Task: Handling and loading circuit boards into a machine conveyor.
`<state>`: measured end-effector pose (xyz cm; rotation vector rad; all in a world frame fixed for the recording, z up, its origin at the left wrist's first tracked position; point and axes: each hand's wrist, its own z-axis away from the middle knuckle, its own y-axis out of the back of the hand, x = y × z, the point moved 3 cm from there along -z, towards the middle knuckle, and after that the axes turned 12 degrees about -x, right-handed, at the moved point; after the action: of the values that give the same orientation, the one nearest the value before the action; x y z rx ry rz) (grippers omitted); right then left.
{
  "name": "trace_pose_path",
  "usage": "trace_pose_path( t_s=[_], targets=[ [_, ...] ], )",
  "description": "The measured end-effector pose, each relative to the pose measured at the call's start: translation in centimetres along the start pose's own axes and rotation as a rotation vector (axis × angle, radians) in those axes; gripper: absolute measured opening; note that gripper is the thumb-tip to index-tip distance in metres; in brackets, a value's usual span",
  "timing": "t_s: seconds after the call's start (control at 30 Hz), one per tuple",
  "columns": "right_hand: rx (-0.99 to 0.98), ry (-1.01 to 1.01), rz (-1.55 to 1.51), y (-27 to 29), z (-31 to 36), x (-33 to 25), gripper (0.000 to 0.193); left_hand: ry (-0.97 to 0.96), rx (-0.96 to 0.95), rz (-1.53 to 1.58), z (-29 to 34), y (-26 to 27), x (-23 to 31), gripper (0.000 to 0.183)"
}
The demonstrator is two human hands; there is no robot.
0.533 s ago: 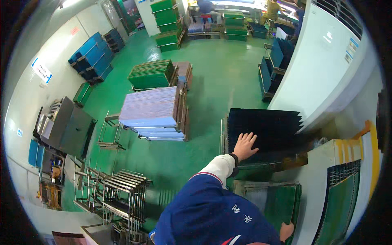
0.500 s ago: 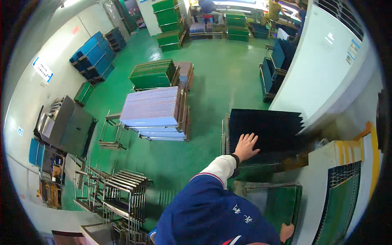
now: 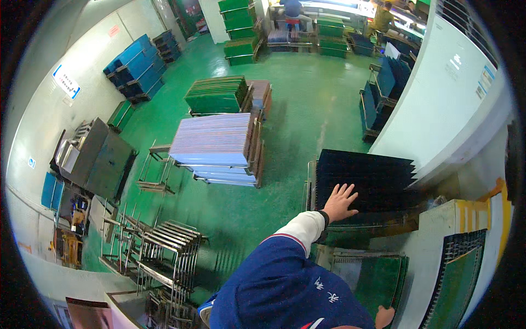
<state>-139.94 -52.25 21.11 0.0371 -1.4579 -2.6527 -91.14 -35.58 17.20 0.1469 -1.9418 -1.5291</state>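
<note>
My left hand [image 3: 341,203] is open, palm down with fingers spread, over the near left part of a rack of upright black panels [image 3: 364,171]. Whether it touches their edges I cannot tell. A dark band circles that wrist below a white cuff. Lower right, my right hand [image 3: 384,317] has its fingers curled at the near edge of a green panel [image 3: 378,282], which stands in a stack beside a white cabinet. Part of that hand is hidden by my blue sleeve.
Racks of pale lilac panels [image 3: 211,137] and green panels [image 3: 216,93] stand mid-floor. Bare metal racks [image 3: 170,249] crowd the lower left. A white partition [image 3: 433,93] rises at right, above a white cabinet [image 3: 435,230]. People sit at a lit bench far off.
The surroundings have shifted slightly to the right in view. My left hand stays over the black panels, a touch nearer to me. The right hand keeps its place at the green panel.
</note>
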Motion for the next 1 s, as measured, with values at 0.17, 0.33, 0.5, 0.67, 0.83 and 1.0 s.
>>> trace_pose_path(
  t_s=[0.17, 0.33, 0.5, 0.67, 0.83, 1.0],
  targets=[
    [0.236, 0.069, -0.097, -2.6, -4.1, 2.8, 0.043, -0.005, -0.046, -0.030, -0.3, 0.6, 0.5, 0.064],
    [0.190, 0.012, -0.180, -3.8, -5.9, 3.8, 0.042, -0.023, 0.013, -0.042, -0.4, 0.4, 0.3, 0.061],
    [0.245, 0.045, -0.114, -1.2, -3.2, 1.3, 0.045, -0.013, 0.058, -0.074, -0.7, -0.5, 0.0, 0.050],
    [0.265, 0.049, -0.109, -2.0, -4.1, 2.7, 0.040, -0.027, 0.049, -0.068, -1.2, -0.8, 0.3, 0.050],
    [0.252, 0.020, -0.117, -2.9, -5.0, 3.8, 0.041, -0.019, 0.017, -0.073, -1.3, -0.9, 0.6, 0.050],
    [0.289, 0.031, -0.142, -2.5, -4.5, 3.2, 0.039, -0.023, 0.014, -0.071, -1.3, -0.6, 0.5, 0.051]
  ],
)
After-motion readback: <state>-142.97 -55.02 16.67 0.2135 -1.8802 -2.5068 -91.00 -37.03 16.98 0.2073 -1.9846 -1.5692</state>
